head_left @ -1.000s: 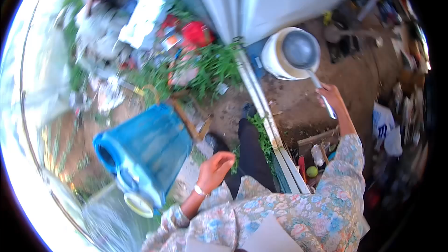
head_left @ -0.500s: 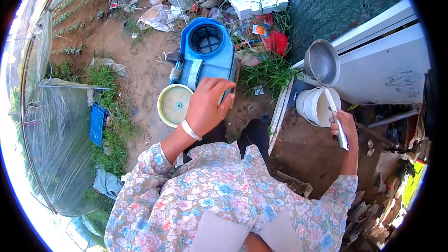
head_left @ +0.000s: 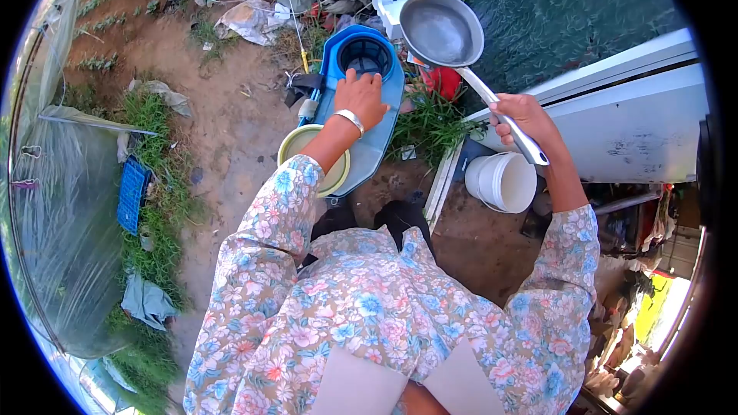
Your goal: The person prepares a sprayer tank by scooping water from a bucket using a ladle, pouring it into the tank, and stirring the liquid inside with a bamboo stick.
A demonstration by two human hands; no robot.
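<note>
My right hand (head_left: 526,117) is closed round the white-and-grey handle of a metal ladle (head_left: 442,28). Its wide round bowl is raised to the upper right of a blue sprayer tank (head_left: 377,124). My left hand (head_left: 360,101) lies on top of that tank, fingers bent over the near rim of its round opening. A dark strainer basket (head_left: 363,54) sits in the opening. Beside the tank, a round pale-yellow lid (head_left: 338,177) is partly hidden by my left forearm. A white bucket (head_left: 511,183) stands below my right hand.
A white foam box (head_left: 388,9) and a red bag (head_left: 443,83) lie behind the tank among grass and rubbish. White panels (head_left: 615,115) line the right side. On the left are plastic sheeting (head_left: 77,238) and a blue crate (head_left: 133,196).
My right hand has swung the ladle up and left, from over the bucket towards the tank. My left hand has moved forward from above the tank's near end onto its opening.
</note>
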